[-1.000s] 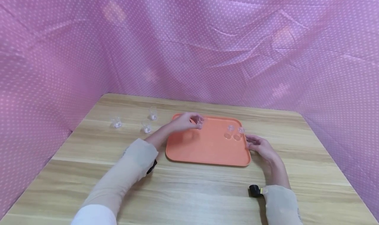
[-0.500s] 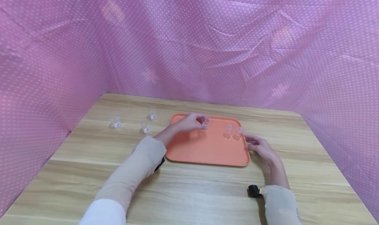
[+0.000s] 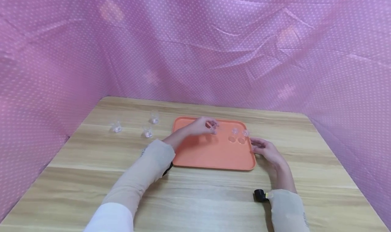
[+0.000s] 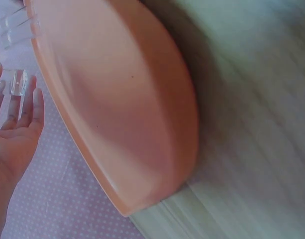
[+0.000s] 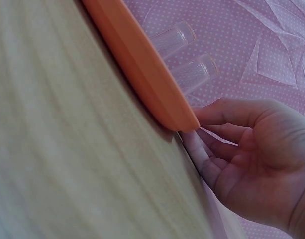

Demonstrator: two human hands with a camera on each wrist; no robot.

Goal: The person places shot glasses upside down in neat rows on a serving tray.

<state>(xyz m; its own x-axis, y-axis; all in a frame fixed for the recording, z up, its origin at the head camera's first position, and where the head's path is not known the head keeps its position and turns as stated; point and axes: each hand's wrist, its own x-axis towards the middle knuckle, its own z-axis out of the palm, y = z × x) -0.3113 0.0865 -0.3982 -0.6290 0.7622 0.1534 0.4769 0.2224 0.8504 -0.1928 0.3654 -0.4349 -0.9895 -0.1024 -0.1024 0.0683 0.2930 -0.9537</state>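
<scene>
My left hand (image 3: 200, 126) pinches a small clear shot glass (image 4: 19, 83) between thumb and fingertips, above the orange tray (image 3: 210, 155). Two more shot glasses stand on the tray's right side, one left (image 3: 234, 135) and one right (image 3: 244, 137); both look upside down, thick bases on top. At the tray's right edge is my right hand (image 3: 268, 151). In the right wrist view, its thumb and fingers (image 5: 197, 152) grip the tray's rim from above and below. The tray lies on the wooden table.
Left of the tray, three clear shot glasses stand upright on the table (image 3: 195, 198): one far left (image 3: 116, 127), one at the back (image 3: 154, 117), one nearer the tray (image 3: 148, 131). Pink dotted cloth (image 3: 189, 55) surrounds the table's back and sides.
My left hand has moved a little to the right over the tray with the shot glass, nearer the two upside-down glasses. The right hand has stayed at the tray's edge.
</scene>
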